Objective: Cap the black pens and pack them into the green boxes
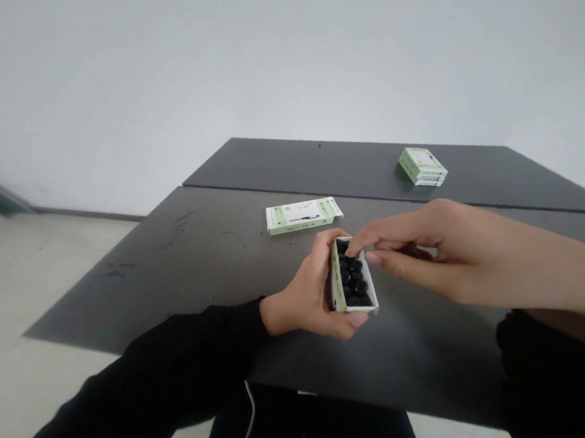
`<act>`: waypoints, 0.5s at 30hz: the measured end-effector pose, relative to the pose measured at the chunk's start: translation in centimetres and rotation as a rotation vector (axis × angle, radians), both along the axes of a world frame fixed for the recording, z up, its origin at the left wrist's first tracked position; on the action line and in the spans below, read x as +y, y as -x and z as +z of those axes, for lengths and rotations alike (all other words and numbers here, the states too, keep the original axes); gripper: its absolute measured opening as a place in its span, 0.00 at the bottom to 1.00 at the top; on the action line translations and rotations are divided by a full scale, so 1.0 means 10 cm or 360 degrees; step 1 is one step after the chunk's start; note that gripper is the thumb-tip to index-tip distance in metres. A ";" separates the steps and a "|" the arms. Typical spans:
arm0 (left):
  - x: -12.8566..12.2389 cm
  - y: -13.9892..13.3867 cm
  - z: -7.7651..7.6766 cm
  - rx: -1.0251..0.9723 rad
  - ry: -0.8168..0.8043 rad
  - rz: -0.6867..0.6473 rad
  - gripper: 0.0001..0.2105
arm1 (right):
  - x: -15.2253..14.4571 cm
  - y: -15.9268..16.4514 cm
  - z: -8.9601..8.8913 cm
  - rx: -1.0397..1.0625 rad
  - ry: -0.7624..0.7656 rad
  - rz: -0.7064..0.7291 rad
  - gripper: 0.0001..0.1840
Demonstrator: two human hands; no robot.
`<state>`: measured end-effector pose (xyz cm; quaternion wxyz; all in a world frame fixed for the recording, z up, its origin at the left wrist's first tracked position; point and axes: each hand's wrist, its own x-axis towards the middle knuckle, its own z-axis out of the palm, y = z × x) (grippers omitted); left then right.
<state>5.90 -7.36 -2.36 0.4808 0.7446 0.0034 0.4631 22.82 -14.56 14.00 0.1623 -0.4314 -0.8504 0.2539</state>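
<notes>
In the head view, my left hand (pixel 317 287) is wrapped around a small green-and-white pen box (pixel 337 279), held over the near part of the table. Its top end is open toward me. Tightly packed black pen ends (pixel 355 287) show inside it. My right hand (pixel 425 250) comes in from the right. Its index fingertip rests on the pen ends at the far side of the opening, while the thumb sits apart near the box's right rim. The other fingers are partly curled and partly hidden behind the thumb; I see nothing held in them.
Another pen box (pixel 302 215) lies flat just beyond my left hand, one end flap sticking out. Farther right, a stack of similar boxes (pixel 423 166) stands on the dark table (pixel 214 251). A seam crosses the tabletop, and a white wall rises behind. A pale cable (pixel 250 409) hangs below the near edge.
</notes>
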 end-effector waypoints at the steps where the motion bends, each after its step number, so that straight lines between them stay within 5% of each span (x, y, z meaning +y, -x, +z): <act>1: 0.00 0.00 0.01 0.0009 0.0001 -0.0003 0.45 | 0.00 0.01 0.00 -0.0044 0.0056 0.0036 0.12; 15: 0.00 -0.01 -0.01 -0.0039 0.0028 -0.0017 0.44 | 0.00 0.00 0.01 -0.0161 0.0072 -0.0009 0.13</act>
